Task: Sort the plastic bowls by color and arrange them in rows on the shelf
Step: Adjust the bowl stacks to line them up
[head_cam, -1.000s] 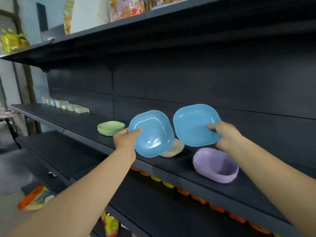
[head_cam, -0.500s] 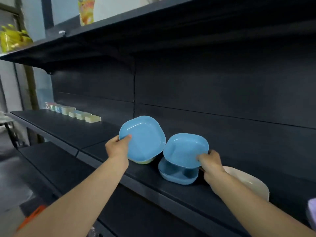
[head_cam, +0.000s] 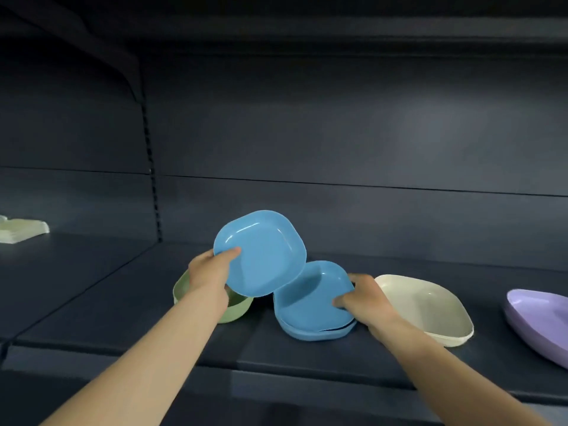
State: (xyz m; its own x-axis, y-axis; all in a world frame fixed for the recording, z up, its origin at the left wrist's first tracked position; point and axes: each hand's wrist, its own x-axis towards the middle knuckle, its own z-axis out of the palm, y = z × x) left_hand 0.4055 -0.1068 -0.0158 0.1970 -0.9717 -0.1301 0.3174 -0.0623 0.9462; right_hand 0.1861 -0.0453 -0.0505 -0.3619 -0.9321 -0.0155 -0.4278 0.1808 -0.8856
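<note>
Since half a second ago the right hand (head_cam: pixel 365 298) has brought its blue bowl down; it now sits nested on the blue stack (head_cam: pixel 316 329) on the shelf (head_cam: pixel 123 302), where before it was held tilted just above. View has closed in on the shelf too.

Right hand: fingers curled over the near right rim of the top nested bowl (head_cam: pixel 310 293), thumb on the inside. Looks like it has not let go, though I can't tell how firm the grip is from this angle.

Left hand (head_cam: pixel 210 272): pinches the second blue bowl (head_cam: pixel 261 253) at its left edge, thumb on the inner face, bowl tilted up toward me, held above and just left of the stack, overlapping its far left corner in my view.

Neighbours: green bowl (head_cam: pixel 236 309) just left of the stack, partly behind my left wrist; cream bowl (head_cam: pixel 430 305) just right; purple bowl (head_cam: pixel 541 318) further right at frame edge.

Step in hand, as I judge it: gathering the blues into one pile between green and cream.

Next move calls for freeing the right hand clear of the rim, then levelling the left bowl and lowering it square onto the stack so the corners line up. Risk: knocking the stack sideways into the green bowl.
</note>
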